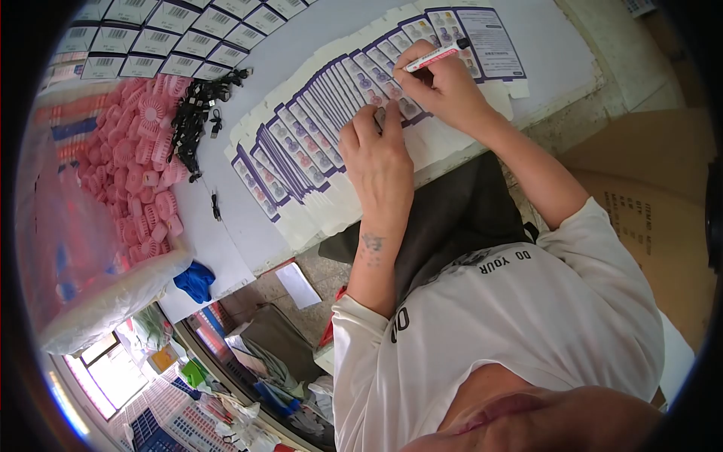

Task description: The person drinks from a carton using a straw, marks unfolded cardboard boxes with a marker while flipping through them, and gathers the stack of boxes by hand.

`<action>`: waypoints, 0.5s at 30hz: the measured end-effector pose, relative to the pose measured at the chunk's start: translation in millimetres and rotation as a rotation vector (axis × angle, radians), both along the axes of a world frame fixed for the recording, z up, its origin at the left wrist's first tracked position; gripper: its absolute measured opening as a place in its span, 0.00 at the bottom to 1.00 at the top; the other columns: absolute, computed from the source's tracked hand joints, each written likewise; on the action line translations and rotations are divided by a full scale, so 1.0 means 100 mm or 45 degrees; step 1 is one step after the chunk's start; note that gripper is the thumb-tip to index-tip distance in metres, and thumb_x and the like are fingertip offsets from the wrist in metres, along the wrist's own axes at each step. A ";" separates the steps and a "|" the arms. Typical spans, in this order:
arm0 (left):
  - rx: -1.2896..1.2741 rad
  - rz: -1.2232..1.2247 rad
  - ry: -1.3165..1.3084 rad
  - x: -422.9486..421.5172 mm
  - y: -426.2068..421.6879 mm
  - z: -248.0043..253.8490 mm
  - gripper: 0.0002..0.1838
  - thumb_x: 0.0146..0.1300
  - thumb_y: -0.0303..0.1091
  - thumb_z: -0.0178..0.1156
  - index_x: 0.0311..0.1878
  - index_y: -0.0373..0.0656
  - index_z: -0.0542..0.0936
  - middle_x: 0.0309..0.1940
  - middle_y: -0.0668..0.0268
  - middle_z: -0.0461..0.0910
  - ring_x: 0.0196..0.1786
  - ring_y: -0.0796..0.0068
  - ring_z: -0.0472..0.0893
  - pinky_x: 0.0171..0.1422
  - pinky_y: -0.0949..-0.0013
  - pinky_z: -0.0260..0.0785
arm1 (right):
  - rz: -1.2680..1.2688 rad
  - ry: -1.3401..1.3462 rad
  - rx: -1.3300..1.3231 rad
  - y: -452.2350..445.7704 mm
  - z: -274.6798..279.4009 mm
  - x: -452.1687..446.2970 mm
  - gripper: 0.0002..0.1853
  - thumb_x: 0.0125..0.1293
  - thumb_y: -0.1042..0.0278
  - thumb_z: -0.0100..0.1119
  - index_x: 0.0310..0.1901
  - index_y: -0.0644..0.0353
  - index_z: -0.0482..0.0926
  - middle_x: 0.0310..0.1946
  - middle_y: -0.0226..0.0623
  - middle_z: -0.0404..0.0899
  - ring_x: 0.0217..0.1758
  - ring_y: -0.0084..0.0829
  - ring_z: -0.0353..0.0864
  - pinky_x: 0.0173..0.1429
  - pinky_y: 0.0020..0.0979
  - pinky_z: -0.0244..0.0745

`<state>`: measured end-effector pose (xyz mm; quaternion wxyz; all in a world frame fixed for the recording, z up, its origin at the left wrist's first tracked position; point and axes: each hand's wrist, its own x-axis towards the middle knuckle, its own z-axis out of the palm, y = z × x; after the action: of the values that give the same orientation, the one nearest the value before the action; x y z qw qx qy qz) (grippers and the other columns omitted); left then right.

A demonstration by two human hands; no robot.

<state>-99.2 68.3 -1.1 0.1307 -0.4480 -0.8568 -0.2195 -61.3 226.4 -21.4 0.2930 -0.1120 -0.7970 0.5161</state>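
Note:
My right hand (444, 87) is closed around a white marker pen (433, 56) with red print. The pen's black end points up and to the right. My left hand (376, 154) rests on a fanned row of flat printed cartons (301, 139), white and purple with small pictures of handheld fans. Its thumb and fingers close about a small dark object (380, 119), mostly hidden, whose kind I cannot make out. The row of overlapping cartons runs diagonally under both hands. At its right end one carton (497, 45) shows a panel of text.
On the table's left lie a heap of pink handheld fans (147, 151) and a pile of black cables (199, 113). Stacked boxes with barcodes (166, 34) stand behind. A blue cloth-like item (194, 281) lies near the front edge. A brown cardboard box (640, 203) is at the right.

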 end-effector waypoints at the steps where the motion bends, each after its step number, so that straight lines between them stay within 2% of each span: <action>1: -0.025 -0.015 0.029 0.00 0.00 0.01 0.22 0.54 0.19 0.57 0.55 0.37 0.80 0.51 0.56 0.74 0.52 0.56 0.73 0.57 0.58 0.67 | 0.009 0.019 -0.019 -0.01 0.01 -0.01 0.05 0.67 0.73 0.61 0.38 0.63 0.75 0.27 0.28 0.76 0.26 0.15 0.73 0.29 0.21 0.66; 6: -0.002 -0.018 0.029 0.00 0.01 0.02 0.21 0.55 0.19 0.57 0.55 0.36 0.80 0.51 0.56 0.74 0.51 0.55 0.73 0.57 0.58 0.67 | 0.085 0.044 -0.065 -0.06 0.02 -0.08 0.05 0.67 0.72 0.61 0.37 0.63 0.76 0.26 0.27 0.74 0.26 0.15 0.72 0.30 0.22 0.67; 9: 0.102 0.046 -0.060 -0.05 -0.03 -0.03 0.20 0.56 0.16 0.58 0.53 0.37 0.81 0.49 0.56 0.75 0.50 0.54 0.74 0.55 0.57 0.69 | 0.049 -0.026 -0.027 -0.05 -0.04 -0.10 0.07 0.65 0.68 0.61 0.39 0.60 0.76 0.22 0.35 0.78 0.23 0.28 0.76 0.30 0.30 0.69; 15: 0.087 0.106 -0.048 -0.06 -0.07 -0.02 0.18 0.56 0.17 0.58 0.52 0.35 0.82 0.48 0.55 0.75 0.48 0.54 0.74 0.54 0.56 0.68 | 0.017 -0.043 0.054 -0.08 0.00 -0.09 0.07 0.65 0.67 0.60 0.39 0.60 0.76 0.21 0.36 0.77 0.22 0.30 0.76 0.30 0.31 0.70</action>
<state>-105.1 61.3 -2.7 0.1389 -0.4031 -0.8689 -0.2513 -70.5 218.8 -21.8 0.2785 -0.1091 -0.8132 0.4992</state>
